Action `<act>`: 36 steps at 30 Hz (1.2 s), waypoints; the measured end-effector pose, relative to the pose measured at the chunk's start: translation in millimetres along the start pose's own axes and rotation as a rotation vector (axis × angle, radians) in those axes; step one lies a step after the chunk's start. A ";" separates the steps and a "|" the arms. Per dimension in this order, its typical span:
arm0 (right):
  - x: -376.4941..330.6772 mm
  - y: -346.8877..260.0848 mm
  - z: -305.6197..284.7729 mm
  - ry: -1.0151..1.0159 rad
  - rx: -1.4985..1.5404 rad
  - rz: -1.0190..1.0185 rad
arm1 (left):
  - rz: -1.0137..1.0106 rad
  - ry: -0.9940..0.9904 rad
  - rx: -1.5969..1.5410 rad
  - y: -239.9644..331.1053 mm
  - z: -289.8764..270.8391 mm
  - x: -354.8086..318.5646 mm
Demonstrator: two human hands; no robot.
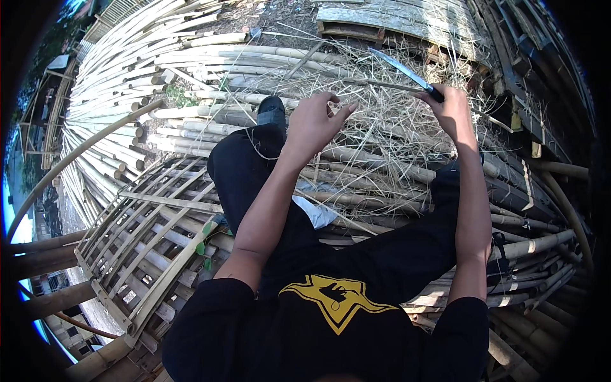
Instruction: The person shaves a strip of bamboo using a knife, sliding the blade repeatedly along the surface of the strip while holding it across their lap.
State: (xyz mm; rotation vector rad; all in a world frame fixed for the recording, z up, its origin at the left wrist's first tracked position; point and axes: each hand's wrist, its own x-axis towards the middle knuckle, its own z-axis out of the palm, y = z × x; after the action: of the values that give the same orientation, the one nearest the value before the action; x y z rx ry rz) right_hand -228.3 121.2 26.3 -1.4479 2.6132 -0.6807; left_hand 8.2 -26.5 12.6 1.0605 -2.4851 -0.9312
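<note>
My right hand (449, 108), out at the upper right, is closed round the black handle of a knife (402, 68). The blade points up and to the left. A thin bamboo strip (388, 84) runs leftward from the fingers of that same hand, just below the blade; whether the fingers pinch it or only touch it, I cannot tell. Left of it, my left hand (316, 122) is raised with thumb and fingers apart, and I see nothing in it. Beneath both hands lies a heap of pale bamboo shavings (388, 127) over bamboo poles (356, 155).
Long bamboo poles (105, 118) are stacked at the left. A woven bamboo lattice (146, 223) lies beside my left leg. Planks (407, 22) stand at the back, with stacked timber (541, 70) on the right. White cloth or plastic (314, 212) lies between my legs.
</note>
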 end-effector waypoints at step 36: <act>11.2 -14.8 24.6 -0.220 0.271 0.025 | 0.032 0.174 -1.386 6.7 -27.6 8.6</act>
State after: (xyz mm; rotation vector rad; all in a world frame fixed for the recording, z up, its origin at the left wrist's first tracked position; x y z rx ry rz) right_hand -216.1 96.9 11.9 -1.3250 2.2696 -0.7871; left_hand 11.9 -41.7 37.8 0.5130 -1.1235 -1.9196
